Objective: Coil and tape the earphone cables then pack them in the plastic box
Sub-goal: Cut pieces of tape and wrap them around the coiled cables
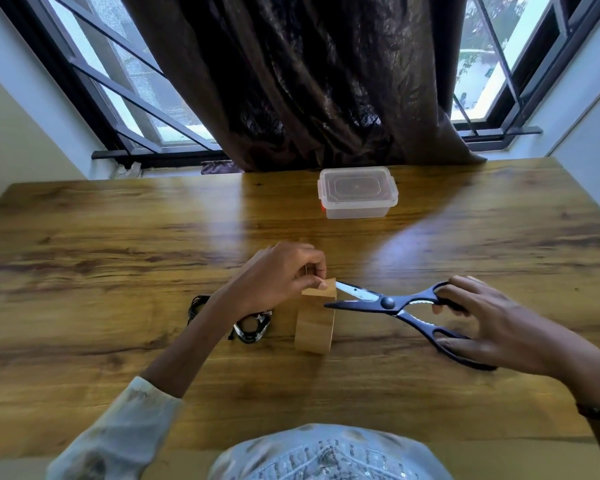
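Risk noted: the left hand (278, 275) is pinching the pulled tape end just beside the open blades of the scissors (388, 303), so a hasty cut may be nicking a fingertip or letting the strip fold onto itself. The right hand (492, 327) is gripping the handles, fingers through the loops. The tape roll (314, 323) is standing upright at frame centre. The earphone cables (250, 329), black and loosely bundled, are lying left of the roll; the plastic box (357, 192), lid on, is sitting upper centre.
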### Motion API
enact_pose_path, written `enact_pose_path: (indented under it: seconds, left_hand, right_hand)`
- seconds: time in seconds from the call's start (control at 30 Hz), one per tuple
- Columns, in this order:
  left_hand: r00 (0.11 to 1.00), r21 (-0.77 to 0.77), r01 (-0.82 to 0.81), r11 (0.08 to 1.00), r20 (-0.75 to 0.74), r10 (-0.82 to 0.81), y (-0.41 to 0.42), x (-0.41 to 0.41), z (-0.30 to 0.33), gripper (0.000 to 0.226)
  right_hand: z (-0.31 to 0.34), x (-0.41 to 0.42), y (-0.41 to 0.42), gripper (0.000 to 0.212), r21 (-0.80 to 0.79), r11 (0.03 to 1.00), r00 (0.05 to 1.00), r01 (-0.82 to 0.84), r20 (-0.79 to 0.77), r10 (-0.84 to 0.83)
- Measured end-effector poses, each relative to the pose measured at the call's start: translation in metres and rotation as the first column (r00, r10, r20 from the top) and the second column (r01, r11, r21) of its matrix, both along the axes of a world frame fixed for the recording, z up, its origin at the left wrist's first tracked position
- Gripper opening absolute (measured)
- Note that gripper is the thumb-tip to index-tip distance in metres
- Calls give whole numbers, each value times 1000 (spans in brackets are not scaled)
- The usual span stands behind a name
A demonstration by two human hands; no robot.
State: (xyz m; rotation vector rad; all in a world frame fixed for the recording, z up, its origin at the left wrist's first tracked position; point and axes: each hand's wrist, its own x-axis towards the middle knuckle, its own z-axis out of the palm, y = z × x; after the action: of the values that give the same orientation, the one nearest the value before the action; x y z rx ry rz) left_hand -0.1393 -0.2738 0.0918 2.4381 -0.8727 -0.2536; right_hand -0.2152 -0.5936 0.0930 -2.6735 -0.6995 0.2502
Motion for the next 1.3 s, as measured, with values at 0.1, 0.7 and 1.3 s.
enact_pose_path:
  seconds: [0.1, 0.7, 1.3]
  left_hand:
    - [1000, 3, 8, 1000, 9, -8, 0, 0, 0, 7]
    - [999, 1, 50, 999, 18, -50, 0, 0, 1, 9]
    - [996, -20, 87, 996, -1, -87, 3, 0, 2, 18]
  right_hand:
    - [5, 10, 11, 40, -28, 999, 1000, -15, 25, 16]
    - [16, 11, 41, 49, -84, 996, 998, -8, 68, 14]
    - [22, 3, 44, 43, -98, 995, 996, 17, 88, -9]
